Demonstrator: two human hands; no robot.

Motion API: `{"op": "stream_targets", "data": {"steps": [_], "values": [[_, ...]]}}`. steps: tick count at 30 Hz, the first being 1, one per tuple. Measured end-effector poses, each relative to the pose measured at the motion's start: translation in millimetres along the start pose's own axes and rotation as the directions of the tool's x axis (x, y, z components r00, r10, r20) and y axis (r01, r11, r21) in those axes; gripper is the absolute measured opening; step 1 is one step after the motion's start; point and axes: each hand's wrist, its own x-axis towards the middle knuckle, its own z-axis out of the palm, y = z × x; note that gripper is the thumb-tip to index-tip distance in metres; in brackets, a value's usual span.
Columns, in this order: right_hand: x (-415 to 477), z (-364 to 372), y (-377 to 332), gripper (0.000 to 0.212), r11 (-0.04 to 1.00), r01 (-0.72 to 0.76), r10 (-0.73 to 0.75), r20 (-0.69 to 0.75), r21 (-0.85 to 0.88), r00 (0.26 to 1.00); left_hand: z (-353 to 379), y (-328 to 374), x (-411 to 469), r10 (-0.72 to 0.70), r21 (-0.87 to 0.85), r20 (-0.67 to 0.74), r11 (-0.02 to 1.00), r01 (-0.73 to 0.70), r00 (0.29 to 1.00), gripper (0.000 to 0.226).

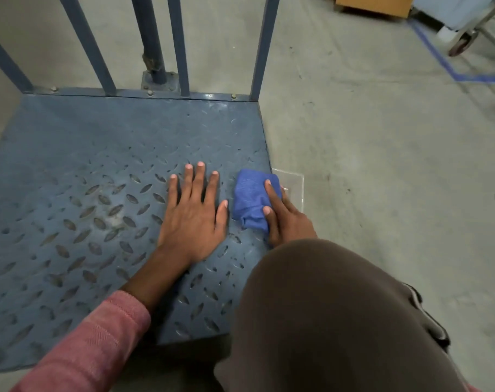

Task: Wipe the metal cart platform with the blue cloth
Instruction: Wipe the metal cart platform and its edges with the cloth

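Note:
The metal cart platform [99,154] is a blue-grey diamond-tread plate that fills the left and centre of the head view. A bunched blue cloth [249,198] lies on its right edge. My right hand [285,219] presses on the cloth, index finger and thumb on top of it, with the wrist hidden behind my knee. My left hand [194,215] rests flat on the platform just left of the cloth, fingers spread, holding nothing.
Blue upright bars [181,43] rise along the platform's far edge. My brown-trousered knee [325,315] covers the lower right. Grey concrete floor [382,154] lies to the right, with blue tape lines [450,72], a wheeled trolley [461,43] and a wooden crate [373,4] at the far right.

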Motion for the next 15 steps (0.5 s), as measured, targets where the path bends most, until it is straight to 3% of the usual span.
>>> {"op": "stream_targets", "data": {"steps": [6,9,15], "values": [[51.3,-13.0,4.0,0.069,0.978,0.166,-0.164,0.024,-0.130,0.986,-2.5,-1.0,0.1,0.020,-0.021,0.005,1.000,-0.019,1.000,0.074],[74.5,-21.1,9.7,0.071,0.960,0.227,-0.212,0.107,-0.163,0.971,-5.1,0.1,-4.8,0.048,-0.029,0.030,0.998,-0.047,0.998,0.077],[49.7,-22.7,16.5,0.060,0.979,0.190,-0.181,0.112,-0.079,0.977,-6.6,-19.3,-22.3,0.214,-0.028,0.017,0.977,-0.213,0.977,0.075]]}}
